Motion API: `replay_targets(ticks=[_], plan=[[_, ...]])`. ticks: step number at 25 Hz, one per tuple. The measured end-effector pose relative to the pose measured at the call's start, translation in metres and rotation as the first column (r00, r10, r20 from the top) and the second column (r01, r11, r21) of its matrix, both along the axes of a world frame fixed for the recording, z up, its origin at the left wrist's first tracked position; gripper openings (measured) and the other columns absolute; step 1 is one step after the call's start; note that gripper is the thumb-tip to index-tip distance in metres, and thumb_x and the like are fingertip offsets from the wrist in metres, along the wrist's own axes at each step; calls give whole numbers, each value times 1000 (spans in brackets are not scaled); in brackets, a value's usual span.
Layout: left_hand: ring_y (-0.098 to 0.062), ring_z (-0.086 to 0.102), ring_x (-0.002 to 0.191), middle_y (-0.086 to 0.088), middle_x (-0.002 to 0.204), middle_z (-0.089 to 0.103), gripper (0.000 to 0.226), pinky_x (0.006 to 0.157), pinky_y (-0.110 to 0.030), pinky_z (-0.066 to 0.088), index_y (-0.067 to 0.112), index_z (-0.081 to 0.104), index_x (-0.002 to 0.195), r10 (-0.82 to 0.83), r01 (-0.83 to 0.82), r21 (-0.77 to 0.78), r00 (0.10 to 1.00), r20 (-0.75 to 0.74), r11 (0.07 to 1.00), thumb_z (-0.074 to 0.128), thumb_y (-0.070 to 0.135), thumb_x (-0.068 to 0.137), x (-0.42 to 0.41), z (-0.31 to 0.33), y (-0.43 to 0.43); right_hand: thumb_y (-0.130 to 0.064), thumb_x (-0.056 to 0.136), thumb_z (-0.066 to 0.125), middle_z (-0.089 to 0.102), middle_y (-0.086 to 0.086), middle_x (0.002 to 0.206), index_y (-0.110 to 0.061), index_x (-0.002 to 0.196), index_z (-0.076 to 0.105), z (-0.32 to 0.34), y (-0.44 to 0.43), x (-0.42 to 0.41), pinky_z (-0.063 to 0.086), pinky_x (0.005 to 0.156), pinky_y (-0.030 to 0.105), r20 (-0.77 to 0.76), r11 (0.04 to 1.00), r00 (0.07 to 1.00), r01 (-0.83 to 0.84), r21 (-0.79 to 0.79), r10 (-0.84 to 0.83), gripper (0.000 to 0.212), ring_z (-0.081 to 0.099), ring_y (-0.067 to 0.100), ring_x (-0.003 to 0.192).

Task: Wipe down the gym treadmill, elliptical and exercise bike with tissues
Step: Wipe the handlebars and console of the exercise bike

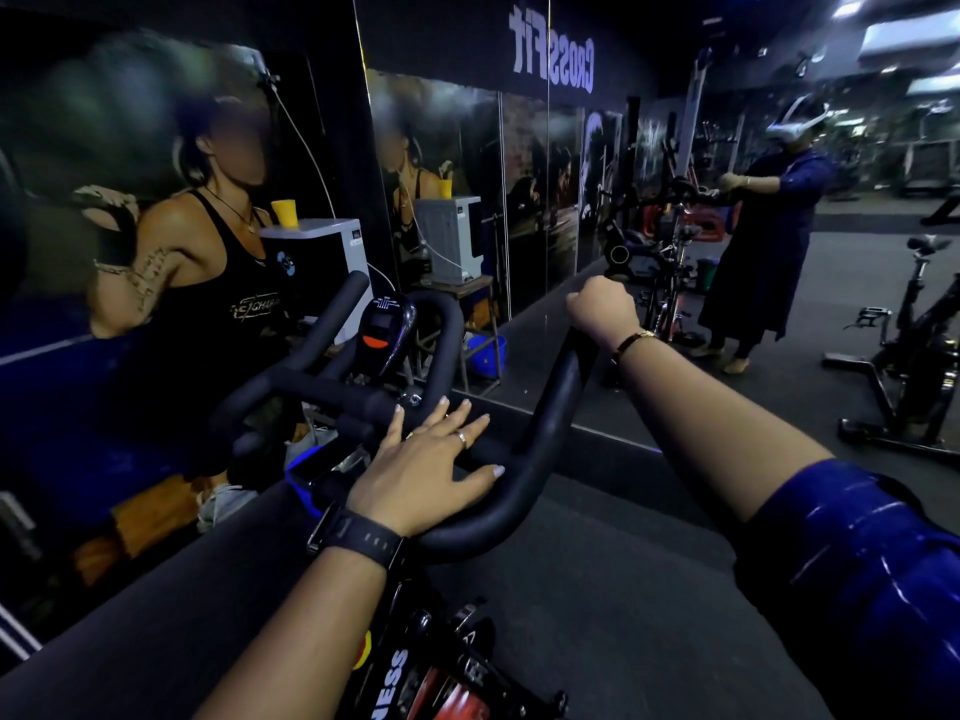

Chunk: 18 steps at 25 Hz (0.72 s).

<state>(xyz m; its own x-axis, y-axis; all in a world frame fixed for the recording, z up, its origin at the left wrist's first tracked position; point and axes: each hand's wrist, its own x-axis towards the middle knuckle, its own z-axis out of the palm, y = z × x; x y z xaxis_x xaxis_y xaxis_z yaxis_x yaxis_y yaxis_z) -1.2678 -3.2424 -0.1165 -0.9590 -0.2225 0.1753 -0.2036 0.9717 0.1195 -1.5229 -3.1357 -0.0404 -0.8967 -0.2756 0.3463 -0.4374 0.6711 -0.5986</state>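
Observation:
The exercise bike's black handlebar (pixel 540 444) fills the middle of the head view, with a small console (pixel 383 330) at its centre. My left hand (pixel 431 459) lies flat with spread, straight fingers on the handlebar's near curved part. My right hand (pixel 602 309) is curled round the tip of the right bar end. No tissue shows in either hand; whether one is tucked inside the right fist I cannot tell. The bike frame (pixel 415 667) with red and white lettering runs below my arms.
A mirror wall (pixel 571 200) stands right ahead and reflects me and the bike. A wall poster (pixel 156 226) is on the left. A white appliance (pixel 322 257) sits behind the handlebar. Another exercise bike (pixel 914 356) stands at the right on dark floor.

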Motion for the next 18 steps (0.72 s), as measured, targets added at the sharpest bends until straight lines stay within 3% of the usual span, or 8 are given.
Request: replay_targets(ticks=[6, 8, 10, 13, 15, 17, 18], plan=[[-4, 16, 147, 16, 159, 24, 53, 122, -44, 4, 37, 39, 147, -34, 36, 21, 993, -111, 999, 43, 55, 97, 6, 4, 6, -4, 90, 48, 64, 21, 107, 2, 102, 68, -31, 3, 4, 39, 86, 32, -307, 955, 952, -92, -283, 1, 25, 56, 37, 104], [-5, 23, 145, 16, 156, 31, 47, 120, -40, 9, 35, 46, 144, -6, 18, 58, 981, -193, 998, 44, 48, 99, 10, 4, 7, 0, 87, 46, 65, 20, 107, 4, 104, 68, -39, 5, 8, 39, 90, 28, -385, 947, 923, -131, -293, 8, 28, 58, 35, 105], [-6, 26, 144, 16, 155, 33, 44, 120, -40, 10, 34, 48, 142, 38, -13, 112, 973, -229, 994, 44, 45, 100, 14, 2, 5, 1, 89, 45, 64, 20, 117, 5, 112, 66, -55, 4, 25, 34, 105, 31, -419, 956, 907, -156, -250, 38, 31, 51, 36, 121], [-6, 13, 148, 16, 161, 19, 48, 120, -49, 0, 34, 39, 148, 23, 3, 214, 993, -118, 977, 43, 45, 101, 19, 8, -13, 18, 80, 45, 59, 23, 124, 8, 119, 61, -83, 7, 65, 26, 116, 43, -414, 949, 903, -223, -221, 115, 43, 38, 39, 136], [-7, -2, 150, 15, 163, 7, 52, 116, -52, -11, 34, 30, 152, -33, 32, 172, 999, 1, 985, 40, 45, 102, 22, 17, -35, 24, 72, 45, 60, 23, 121, 7, 118, 62, -104, 9, 99, 25, 115, 48, -416, 942, 896, -260, -210, 155, 51, 38, 41, 135], [-8, -10, 149, 13, 163, 0, 54, 114, -51, -17, 33, 24, 154, -47, 40, 105, 997, 62, 994, 39, 44, 103, 22, 28, -63, 25, 69, 48, 64, 20, 115, 4, 113, 66, -119, 15, 128, 28, 113, 42, -388, 947, 899, -280, -157, 202, 51, 44, 41, 131], [-9, -11, 149, 11, 163, -3, 56, 115, -50, -16, 32, 20, 154, -39, 33, 78, 997, 67, 996, 39, 43, 103, 22, 32, -78, 24, 69, 53, 67, 18, 110, 1, 109, 68, -119, 20, 140, 30, 110, 32, -374, 940, 893, -317, -124, 251, 48, 51, 39, 125]])
